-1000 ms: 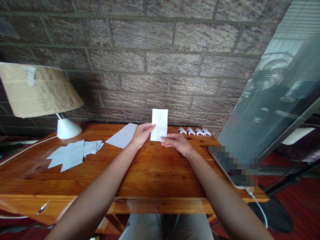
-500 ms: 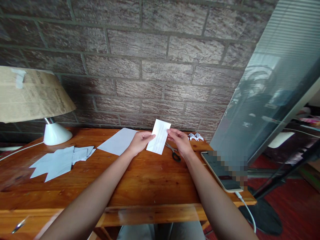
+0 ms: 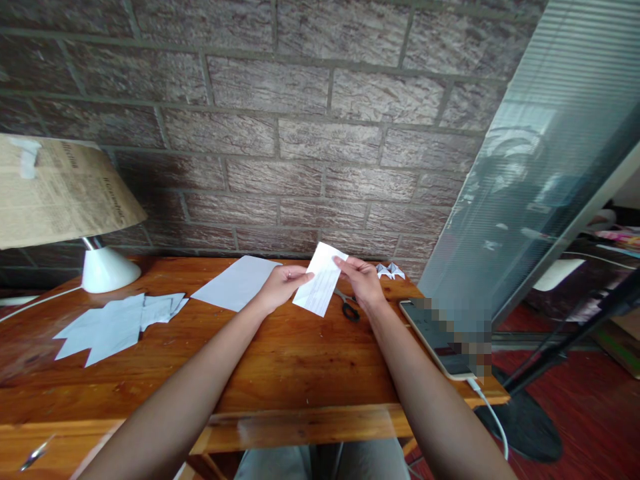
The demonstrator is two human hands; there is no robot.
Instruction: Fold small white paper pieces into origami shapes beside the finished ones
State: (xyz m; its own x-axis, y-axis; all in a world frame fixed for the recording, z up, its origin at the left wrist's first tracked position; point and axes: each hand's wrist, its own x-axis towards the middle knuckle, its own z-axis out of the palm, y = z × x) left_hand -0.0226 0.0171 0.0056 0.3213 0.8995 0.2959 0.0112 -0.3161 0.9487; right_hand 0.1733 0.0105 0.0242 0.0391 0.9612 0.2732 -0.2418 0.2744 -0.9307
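Observation:
A small white rectangular slip of paper [image 3: 320, 283] is held tilted above the wooden table [image 3: 300, 360]. My left hand [image 3: 280, 288] pinches its left edge, fingers closed on it. At the slip's upper right corner, my right hand [image 3: 361, 281] grips it between thumb and fingers. Black-handled scissors [image 3: 349, 308] lie on the table just under my right hand.
A flat white sheet [image 3: 235, 283] lies behind my left hand. Several cut paper pieces [image 3: 113, 320] are spread at the left near a lamp [image 3: 65, 207]. Small folded paper figures [image 3: 391, 270] sit by the brick wall. A phone [image 3: 443, 337] with a cable rests at the right edge.
The slip went from upright to tilted right. My right hand moved from its bottom edge up to its top right corner, uncovering the scissors. The view shifted right.

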